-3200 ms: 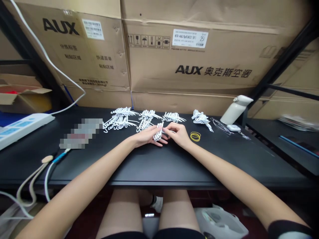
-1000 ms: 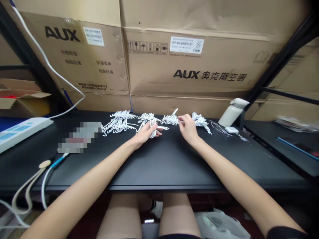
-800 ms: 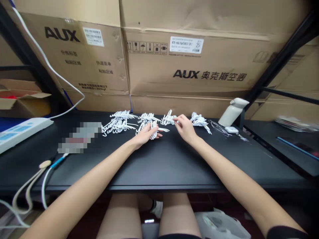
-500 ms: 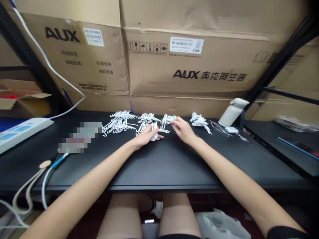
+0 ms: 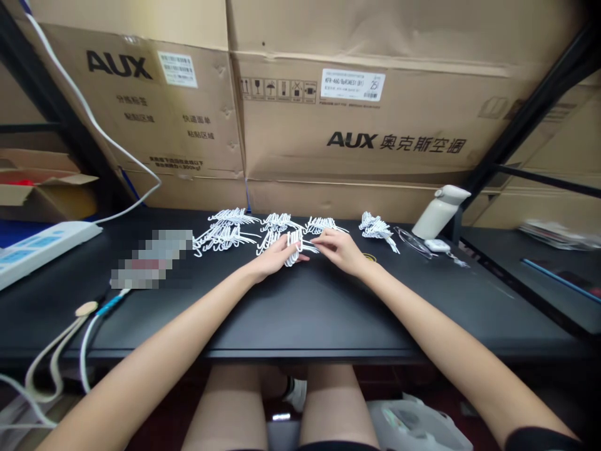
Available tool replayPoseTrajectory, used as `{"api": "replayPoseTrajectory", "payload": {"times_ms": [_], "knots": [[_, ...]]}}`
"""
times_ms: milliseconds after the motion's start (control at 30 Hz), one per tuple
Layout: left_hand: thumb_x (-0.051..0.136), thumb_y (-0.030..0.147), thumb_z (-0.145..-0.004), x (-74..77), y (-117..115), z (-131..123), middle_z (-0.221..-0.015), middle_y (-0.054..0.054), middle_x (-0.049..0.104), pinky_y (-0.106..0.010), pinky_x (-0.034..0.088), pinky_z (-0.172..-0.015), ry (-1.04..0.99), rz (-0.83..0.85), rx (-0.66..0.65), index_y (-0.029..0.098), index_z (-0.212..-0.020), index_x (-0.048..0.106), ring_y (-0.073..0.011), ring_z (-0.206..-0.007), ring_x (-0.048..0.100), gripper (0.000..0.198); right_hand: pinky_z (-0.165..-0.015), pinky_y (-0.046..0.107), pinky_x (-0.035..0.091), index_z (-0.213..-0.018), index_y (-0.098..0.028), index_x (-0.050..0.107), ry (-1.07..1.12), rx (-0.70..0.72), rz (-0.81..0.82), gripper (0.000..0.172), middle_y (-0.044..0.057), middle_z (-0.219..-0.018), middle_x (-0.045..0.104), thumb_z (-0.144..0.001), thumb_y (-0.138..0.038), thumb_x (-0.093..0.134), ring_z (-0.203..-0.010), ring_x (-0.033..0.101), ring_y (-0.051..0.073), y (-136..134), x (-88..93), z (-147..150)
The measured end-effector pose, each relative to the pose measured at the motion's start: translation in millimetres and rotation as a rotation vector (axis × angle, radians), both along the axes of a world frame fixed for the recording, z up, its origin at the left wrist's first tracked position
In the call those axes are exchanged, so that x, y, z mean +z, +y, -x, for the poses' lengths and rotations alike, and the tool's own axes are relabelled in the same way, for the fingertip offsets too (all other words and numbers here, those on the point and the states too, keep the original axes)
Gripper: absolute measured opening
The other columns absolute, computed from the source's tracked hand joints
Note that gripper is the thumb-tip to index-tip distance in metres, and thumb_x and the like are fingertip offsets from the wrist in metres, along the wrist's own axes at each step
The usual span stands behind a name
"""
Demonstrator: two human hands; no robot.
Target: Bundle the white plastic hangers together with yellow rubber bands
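Note:
My left hand (image 5: 278, 255) is closed around a bundle of thin white wire hooks (image 5: 294, 247), their bent ends up. From the right, my right hand (image 5: 339, 248) pinches with thumb and forefinger at the straight ends that stick out of this bundle; whether it grips one hook or several I cannot make out. Behind the hands lie more heaps of the same white hooks: a larger left heap (image 5: 225, 237), a middle heap (image 5: 278, 222), one just behind my right fingers (image 5: 322, 224) and a right heap (image 5: 374, 224).
A cream bottle (image 5: 439, 212) stands at the right, beside a small white case (image 5: 437, 245) and a thin cable (image 5: 413, 243). To the left are a white power strip (image 5: 47, 247) and a blurred-out flat object (image 5: 153, 260). Large cardboard boxes (image 5: 291, 150) wall off the desk's back.
My right hand has come down and left from the heap behind to the bundle's straight ends, uncovering that heap. My left hand stays almost still, holding the bundle.

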State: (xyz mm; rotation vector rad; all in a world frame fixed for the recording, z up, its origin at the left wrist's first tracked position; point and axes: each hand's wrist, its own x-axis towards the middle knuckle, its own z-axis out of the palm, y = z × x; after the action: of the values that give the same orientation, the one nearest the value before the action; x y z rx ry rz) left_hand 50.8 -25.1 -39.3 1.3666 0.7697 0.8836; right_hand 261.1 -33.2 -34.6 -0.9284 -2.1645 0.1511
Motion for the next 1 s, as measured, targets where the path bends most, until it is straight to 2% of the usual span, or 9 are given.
{"api": "replayPoseTrajectory", "payload": {"times_ms": [333, 500, 767, 1000], "knots": [[0.064, 0.040, -0.083, 0.7, 2, 1, -0.110, -0.016, 0.068, -0.039, 0.050, -0.089, -0.050, 0.105, -0.083, 0.016, -0.101, 0.055, -0.0218, -0.086, 0.071, 0.032, -0.062, 0.030, 0.048, -0.087, -0.020, 0.072, 0.210, -0.009, 0.235, 0.021, 0.005, -0.083, 0.064, -0.084, -0.035, 0.057, -0.066, 0.057, 0.015, -6, 6.8, 4], [0.062, 0.042, -0.084, 4.7, -1, 0, -0.112, -0.017, 0.068, -0.039, 0.050, -0.088, -0.041, 0.134, -0.089, 0.015, -0.101, 0.057, -0.0222, -0.087, 0.071, 0.032, -0.059, 0.029, 0.048, -0.084, -0.019, 0.073, 0.263, -0.013, 0.280, 0.021, 0.005, -0.080, 0.065, -0.082, -0.035, 0.059, -0.064, 0.057, 0.014, -7, 6.1, 5], [0.054, 0.042, -0.089, 11.7, -3, 1, -0.106, -0.017, 0.070, -0.038, 0.053, -0.082, -0.120, 0.318, -0.126, 0.013, -0.097, 0.064, -0.0226, -0.081, 0.071, 0.032, -0.047, 0.026, 0.049, -0.080, -0.017, 0.073, 0.434, 0.043, 0.487, 0.023, 0.004, -0.075, 0.065, -0.074, -0.039, 0.066, -0.050, 0.055, 0.011, -5, 1.2, 9], [0.054, 0.023, -0.089, 14.2, -4, 3, -0.110, -0.018, 0.068, -0.037, 0.055, -0.080, -0.107, 0.340, -0.119, 0.008, -0.093, 0.065, -0.0225, -0.082, 0.070, 0.019, -0.048, 0.026, 0.050, -0.078, -0.015, 0.071, 0.495, 0.061, 0.585, 0.022, 0.003, -0.066, 0.066, -0.071, -0.036, 0.069, -0.049, 0.055, 0.011, -1, -5.2, 10]]}}
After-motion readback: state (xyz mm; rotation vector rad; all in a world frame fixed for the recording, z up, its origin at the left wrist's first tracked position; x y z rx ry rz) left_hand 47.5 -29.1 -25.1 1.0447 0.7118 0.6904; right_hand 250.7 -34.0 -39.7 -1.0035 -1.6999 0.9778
